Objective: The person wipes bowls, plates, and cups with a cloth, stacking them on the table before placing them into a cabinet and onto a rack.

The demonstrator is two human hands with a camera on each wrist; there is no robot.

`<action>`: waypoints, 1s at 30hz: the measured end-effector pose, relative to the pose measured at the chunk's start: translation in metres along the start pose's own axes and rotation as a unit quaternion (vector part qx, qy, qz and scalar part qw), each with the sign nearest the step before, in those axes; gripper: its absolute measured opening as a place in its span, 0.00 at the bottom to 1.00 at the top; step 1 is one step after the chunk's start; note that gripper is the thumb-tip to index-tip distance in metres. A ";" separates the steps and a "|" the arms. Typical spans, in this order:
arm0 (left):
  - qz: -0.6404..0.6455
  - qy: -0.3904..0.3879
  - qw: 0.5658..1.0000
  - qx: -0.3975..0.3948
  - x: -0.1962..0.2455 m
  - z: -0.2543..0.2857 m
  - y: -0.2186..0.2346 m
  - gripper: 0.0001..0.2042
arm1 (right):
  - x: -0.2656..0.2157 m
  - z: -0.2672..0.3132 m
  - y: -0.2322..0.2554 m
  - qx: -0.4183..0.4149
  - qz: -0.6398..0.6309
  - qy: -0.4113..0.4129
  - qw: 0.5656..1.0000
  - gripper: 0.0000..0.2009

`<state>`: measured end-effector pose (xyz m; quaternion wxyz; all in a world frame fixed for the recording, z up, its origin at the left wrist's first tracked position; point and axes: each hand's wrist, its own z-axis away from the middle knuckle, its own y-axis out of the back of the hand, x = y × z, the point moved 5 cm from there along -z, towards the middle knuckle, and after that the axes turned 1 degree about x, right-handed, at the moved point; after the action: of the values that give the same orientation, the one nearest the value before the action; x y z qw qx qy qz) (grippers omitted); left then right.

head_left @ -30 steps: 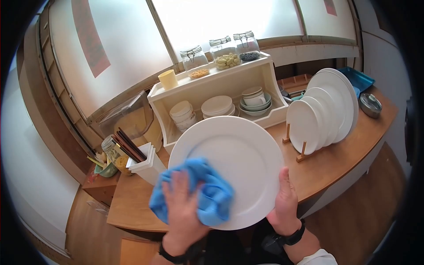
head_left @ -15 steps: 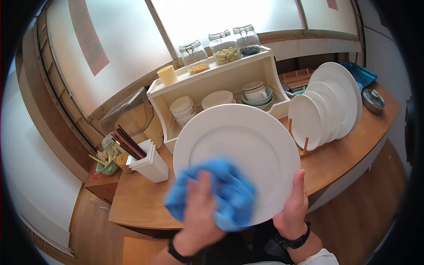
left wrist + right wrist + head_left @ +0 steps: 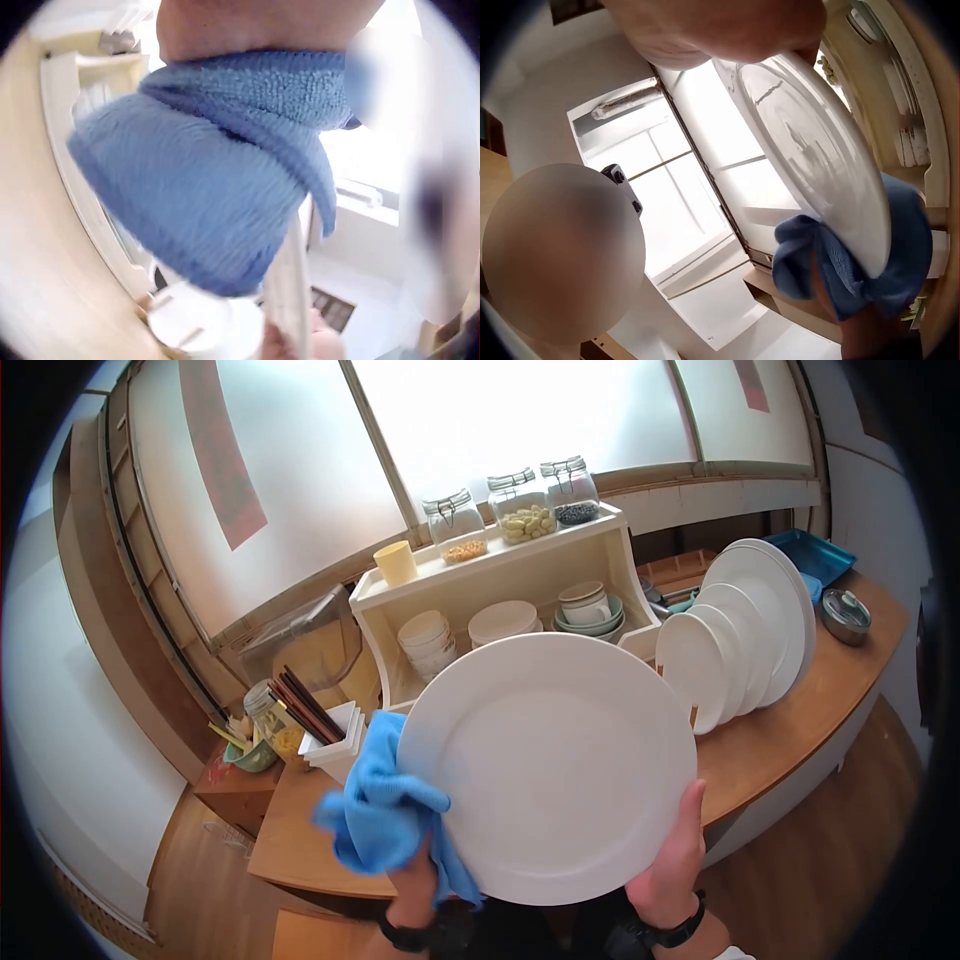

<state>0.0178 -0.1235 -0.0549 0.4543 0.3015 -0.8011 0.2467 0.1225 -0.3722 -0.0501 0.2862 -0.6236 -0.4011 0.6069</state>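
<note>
A large white plate (image 3: pixel 555 770) is held up, face toward the head camera. My right hand (image 3: pixel 672 865) grips its lower right rim, thumb on the front edge; the right wrist view shows this hand (image 3: pixel 727 30) at the plate's rim (image 3: pixel 817 142). At the plate's left edge, my left hand (image 3: pixel 414 875) holds a crumpled blue cloth (image 3: pixel 385 800) wrapped over the rim, and most of its fingers are hidden. In the left wrist view the cloth (image 3: pixel 202 180) hangs below the hand (image 3: pixel 262 26).
White plates (image 3: pixel 690 660) stand in a wooden rack at the right, near a lidded pot (image 3: pixel 846 615). Behind is a cream shelf (image 3: pixel 500 570) with bowls, glass jars and a yellow cup (image 3: pixel 396 563). A white holder (image 3: pixel 335 745) with chopsticks stands left on the wooden table (image 3: pixel 300 840).
My left hand and the cloth have moved from the plate's face to its left edge, and the fingers are now behind cloth and plate. My right hand still grips the rim.
</note>
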 end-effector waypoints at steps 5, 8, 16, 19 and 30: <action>0.088 0.083 0.988 0.093 -0.018 0.067 -0.033 0.26 | -0.004 -0.003 -0.009 -0.013 -0.050 0.019 0.998 0.31; 0.251 0.146 0.948 0.128 -0.025 0.081 -0.043 0.28 | 0.005 0.000 -0.017 -0.020 -0.075 0.002 0.997 0.33; 0.223 0.202 0.952 0.052 0.020 0.013 -0.007 0.27 | 0.031 0.016 -0.004 -0.161 -0.020 -0.019 0.987 0.33; 0.159 0.235 0.958 -0.031 0.014 -0.011 0.021 0.28 | 0.021 -0.009 0.006 -0.158 0.008 -0.187 0.970 0.31; 0.155 0.044 0.965 0.205 0.011 0.068 0.001 0.25 | 0.002 -0.016 -0.012 -0.100 0.018 -0.056 0.993 0.24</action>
<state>-0.0270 -0.1712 -0.0776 0.3743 0.2493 -0.7493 0.4861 0.1362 -0.3623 -0.0400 0.1885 -0.6209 -0.4637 0.6032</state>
